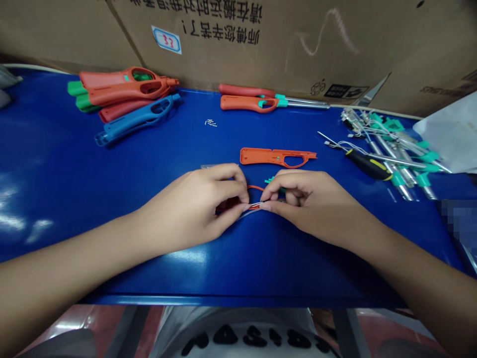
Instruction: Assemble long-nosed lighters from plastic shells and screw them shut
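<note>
1. i am pinching a small red piece [255,206] between the thumb and curled fingers of my left hand [190,209].
2. my right hand [313,206] is pinching the same piece from the other side, its thumb and fingers pressed together, so my fingertips are meeting around it.
3. a thin orange wire [255,188] is looping up between my hands, and a small teal part [269,179] is showing just beyond my right fingers.
4. i am holding the piece near the middle of the blue workbench [238,300], though i cannot tell whether it is touching the surface.
5. an orange lighter shell [278,157] is lying just beyond my hands.
6. at the far left, red-orange lighter bodies [122,87] and a blue lighter body [137,118] are lying together, with tiny metal pins [210,123] to their right.
7. at the far right, a screwdriver [367,165] is resting against a pile of metal rods with teal collars [400,149].
</note>
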`<state>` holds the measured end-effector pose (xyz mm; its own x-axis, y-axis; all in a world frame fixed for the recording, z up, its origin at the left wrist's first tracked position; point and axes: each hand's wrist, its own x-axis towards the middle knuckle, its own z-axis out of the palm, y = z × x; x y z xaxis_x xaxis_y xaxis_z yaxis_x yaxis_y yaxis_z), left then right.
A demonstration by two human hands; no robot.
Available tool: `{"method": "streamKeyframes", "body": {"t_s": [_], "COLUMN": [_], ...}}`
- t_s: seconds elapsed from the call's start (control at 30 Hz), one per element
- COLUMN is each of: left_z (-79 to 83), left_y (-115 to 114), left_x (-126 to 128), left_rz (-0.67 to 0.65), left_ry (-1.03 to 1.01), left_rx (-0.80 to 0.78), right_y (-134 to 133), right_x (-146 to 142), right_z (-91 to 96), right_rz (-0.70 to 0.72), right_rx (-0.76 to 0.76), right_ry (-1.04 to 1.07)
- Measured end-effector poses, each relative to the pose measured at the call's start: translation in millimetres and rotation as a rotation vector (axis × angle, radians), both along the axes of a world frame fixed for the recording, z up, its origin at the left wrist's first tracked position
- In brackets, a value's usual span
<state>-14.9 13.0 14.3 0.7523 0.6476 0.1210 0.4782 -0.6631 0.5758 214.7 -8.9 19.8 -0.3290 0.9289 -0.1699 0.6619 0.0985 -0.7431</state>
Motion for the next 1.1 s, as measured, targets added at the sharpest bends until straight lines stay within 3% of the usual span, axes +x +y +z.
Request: {"method": "streamKeyframes", "body": {"t_s": [0.27,0.57,0.9,1.0,1.1], "left_z": [-0.1,-0.4,-1.3,-1.2,-1.3], "left_y": [3.2,2.4,2.9,3.1,3.1], "left_x": [-0.9,-2.6,-2.4,-3.0,-2.4], "left_rz": [-0.025,-0.011,-0.005,-0.006,0.001], "left_ry": [-0.056,-0.045,-0.061,-0.067,-0.078], "left_rx": [0.006,-0.007,-0.008,-0.005,-0.006], "right_y": [-1.6,-1.0,-1.5,-0.8,-0.1], "right_x": [5.8,0.4,18.3,16.2,9.6], "right_z": [2.0,-3.1,-1.4,-2.8,-3.5], "right_rz": [0.025,-0.031,0.281,0.212,0.063], "right_rx": [-0.052,-0.002,0.156,0.150,0.042], "right_ry": [0.032,0.021,0.034,0.038,0.027]}}
